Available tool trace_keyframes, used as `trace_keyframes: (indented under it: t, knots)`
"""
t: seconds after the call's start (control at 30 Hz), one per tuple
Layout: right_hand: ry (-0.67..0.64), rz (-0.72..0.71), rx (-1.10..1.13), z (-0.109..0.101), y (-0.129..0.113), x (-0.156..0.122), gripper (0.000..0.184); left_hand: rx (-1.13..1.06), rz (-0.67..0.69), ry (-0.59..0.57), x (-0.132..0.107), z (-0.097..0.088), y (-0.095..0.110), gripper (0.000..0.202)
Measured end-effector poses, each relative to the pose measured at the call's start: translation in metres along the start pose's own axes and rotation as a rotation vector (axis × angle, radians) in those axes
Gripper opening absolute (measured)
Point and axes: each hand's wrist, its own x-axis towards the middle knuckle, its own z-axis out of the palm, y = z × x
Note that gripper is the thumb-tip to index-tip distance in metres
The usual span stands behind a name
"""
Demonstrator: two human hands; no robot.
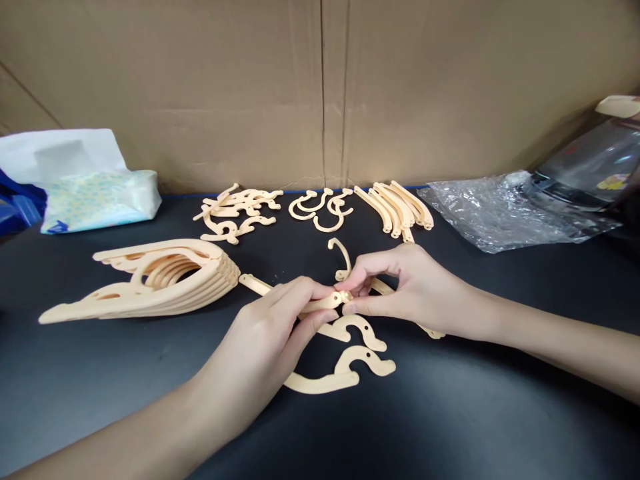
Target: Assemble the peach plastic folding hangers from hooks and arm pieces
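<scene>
Both hands are at the middle of the black table. My left hand (273, 323) pinches a beige hanger arm (324, 304), its holed end showing past the fingertips. Between the thumb and finger of my right hand (417, 290) is a small beige hanger piece (346, 297), mostly hidden; it meets the holed end. Just beyond the fingertips lies a loose hanger hook (343, 257). Below the hands are two curved hanger arms with notched ends, a nearer one (325, 383) and a farther one (357, 325). Another beige strip (256, 285) emerges behind my left hand.
Folded hangers (200, 300) are stacked at left. Along the back lie piled notched arms (240, 207), several hooks (327, 210) and slim hanger arms (395, 207). A tissue pack (105, 200) stands back left; clear plastic wrap (495, 210) and a transparent container (590, 167) are at right. Cardboard (225, 87) rises behind.
</scene>
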Motion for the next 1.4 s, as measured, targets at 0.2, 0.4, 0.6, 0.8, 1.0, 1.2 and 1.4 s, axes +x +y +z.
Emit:
trace_keyframes:
  t: [0.2, 0.4, 0.6, 0.8, 1.0, 1.2, 1.4]
  knots:
    - [-0.001, 0.017, -0.111, 0.003, -0.008, -0.003, 0.004, 0.005, -0.019, 0.014, -0.004, 0.001, 0.000, 0.009]
    - [0.055, -0.007, -0.383, 0.009, -0.016, -0.012, 0.011, 0.111, 0.072, 0.020, -0.005, 0.003, -0.002, 0.006]
    - [0.057, -0.001, -0.435, 0.011, -0.019, -0.012, 0.012, 0.156, 0.136, 0.046, -0.006, 0.003, -0.002, 0.007]
    - [0.078, -0.031, -0.498, 0.013, -0.017, -0.010, 0.014, 0.246, 0.266, 0.087, -0.003, 0.004, 0.000, 0.007]
    - [0.092, -0.066, -0.621, 0.012, -0.016, -0.011, 0.024, 0.313, 0.311, 0.119, -0.001, 0.005, 0.000, 0.009]
    - [0.047, -0.041, -0.519, 0.010, -0.014, -0.009, 0.004, 0.356, 0.244, 0.116, -0.001, 0.004, 0.000, 0.012]
    - [0.046, -0.074, -0.553, 0.010, -0.015, -0.009, 0.009, 0.378, 0.161, 0.120, -0.002, 0.003, 0.003, 0.014]
